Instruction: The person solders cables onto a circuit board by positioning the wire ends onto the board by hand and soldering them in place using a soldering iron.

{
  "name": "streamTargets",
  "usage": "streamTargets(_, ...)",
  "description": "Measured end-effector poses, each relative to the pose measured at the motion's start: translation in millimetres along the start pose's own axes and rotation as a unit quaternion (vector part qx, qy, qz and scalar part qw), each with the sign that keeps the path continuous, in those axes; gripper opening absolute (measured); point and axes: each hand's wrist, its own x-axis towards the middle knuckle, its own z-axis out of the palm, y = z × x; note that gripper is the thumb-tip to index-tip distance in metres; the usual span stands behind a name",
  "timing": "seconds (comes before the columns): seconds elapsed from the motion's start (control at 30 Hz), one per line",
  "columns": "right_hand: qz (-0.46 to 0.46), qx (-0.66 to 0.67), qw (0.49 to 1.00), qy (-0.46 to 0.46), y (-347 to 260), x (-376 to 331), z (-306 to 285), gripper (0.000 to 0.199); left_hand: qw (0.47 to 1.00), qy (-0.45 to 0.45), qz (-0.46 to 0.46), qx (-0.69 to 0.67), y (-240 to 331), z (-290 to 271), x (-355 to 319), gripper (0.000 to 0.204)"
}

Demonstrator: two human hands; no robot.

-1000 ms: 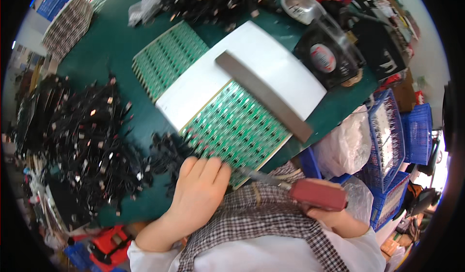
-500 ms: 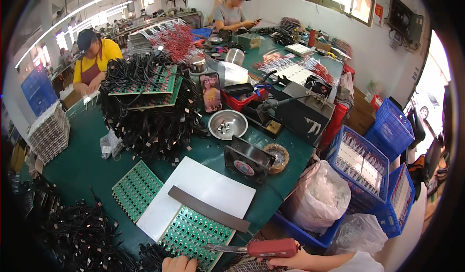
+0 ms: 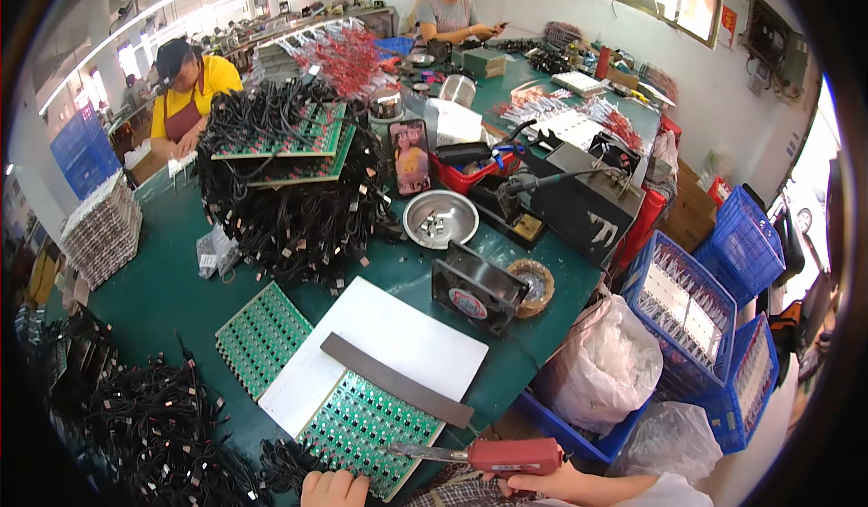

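Across the green surface [image 3: 163, 299] in front of you, the biggest thing is the heap of black wired parts [image 3: 289, 191] toward the far left, with green circuit panels stacked on top. Near the right edge stands a dark metal box [image 3: 588, 204], and off that edge sit blue crates [image 3: 692, 317] with a white plastic bag [image 3: 601, 367] beside them. Close to your near edge lies a white sheet [image 3: 389, 349] over two green circuit boards: one [image 3: 262, 337] shows at its left, the other [image 3: 371, 427] just before you. A dark grey strip [image 3: 393, 379] lies slantwise across the sheet. Beyond it sit a small black fan with a round red-and-blue label [image 3: 470, 301] and a steel bowl [image 3: 440, 219]. A red rectangular sign [image 3: 729, 26] hangs on the far wall.

Your right hand [image 3: 551, 482] is closed around the red handle of a soldering iron [image 3: 493, 457], whose metal tip points left over the nearer board's corner. Your left hand [image 3: 334, 489] shows only its fingers [image 3: 348, 487] at the near edge, touching that board; how far they are spread you cannot tell.
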Motion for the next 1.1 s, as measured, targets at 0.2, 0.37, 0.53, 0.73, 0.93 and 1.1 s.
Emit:
streamTargets(0.2, 0.009, 0.012, 1.0, 0.002, -1, 2, 0, 0.037, 1.0, -0.013, 0.006, -0.006, -2, 2, 2, 0.019)
streamTargets(0.37, -0.001, 0.016, 1.0, 0.008, 1, 1, 4, 0.036, 1.0, -0.004, 0.016, -0.002, -2, 5, -2, 0.02)
streamTargets(0.53, 0.002, 0.015, 1.0, 0.006, 1, 0, 4, 0.036, 1.0, -0.011, 0.016, 0.005, -3, 7, -5, 0.021)
streamTargets(0.73, 0.021, 0.0, 1.0, -0.012, 1, -3, 2, 0.035, 1.0, 0.015, 0.027, 0.001, -3, 7, -6, 0.022)
streamTargets(0.93, 0.001, -0.017, 1.0, 0.008, 2, -2, 4, 0.036, 1.0, 0.014, 0.024, -0.003, -5, 9, -6, 0.023)
streamTargets(1.1, -0.005, -0.002, 1.0, 0.004, 3, 0, 6, 0.037, 0.999, 0.035, 0.028, -0.004, -7, 12, -6, 0.023)
